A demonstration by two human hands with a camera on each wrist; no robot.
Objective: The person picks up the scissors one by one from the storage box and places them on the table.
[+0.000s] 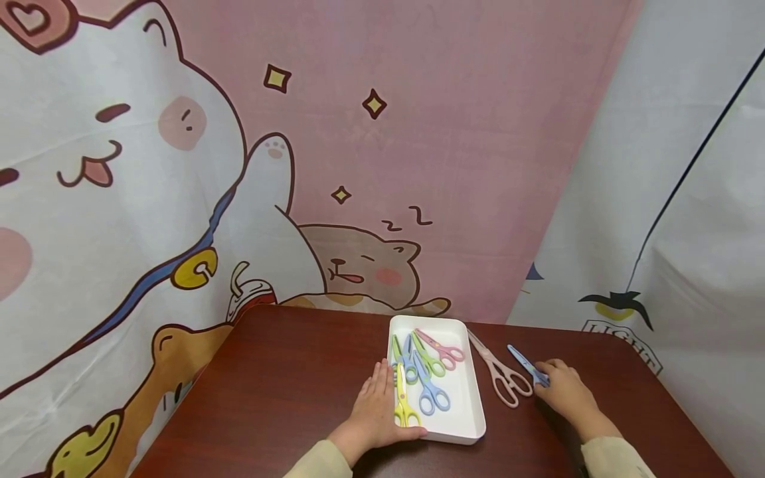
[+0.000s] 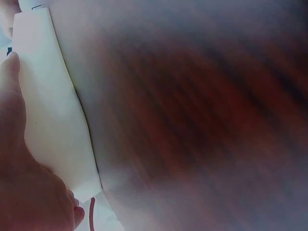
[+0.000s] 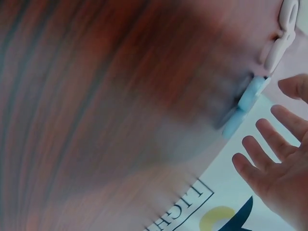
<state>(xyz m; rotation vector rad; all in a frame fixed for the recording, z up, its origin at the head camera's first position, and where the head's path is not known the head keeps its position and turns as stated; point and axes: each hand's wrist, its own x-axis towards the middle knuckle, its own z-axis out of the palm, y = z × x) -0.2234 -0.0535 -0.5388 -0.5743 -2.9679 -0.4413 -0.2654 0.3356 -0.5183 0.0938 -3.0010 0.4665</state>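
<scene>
My left hand rests against the left side of a white tray, fingers straight along its wall and thumb at the front corner. Inside the tray lie yellow scissors, blue scissors, green scissors and pink scissors, some overlapping. Right of the tray, my right hand is at the handle end of another pair of blue scissors on the table. The right wrist view shows its fingers spread beside these scissors. Larger pale pink scissors lie between them and the tray.
Everything stands on a dark reddish-brown wooden table. Behind it hangs a pink cloth printed with cartoon cats, and a white cloth with a bird print is at the right.
</scene>
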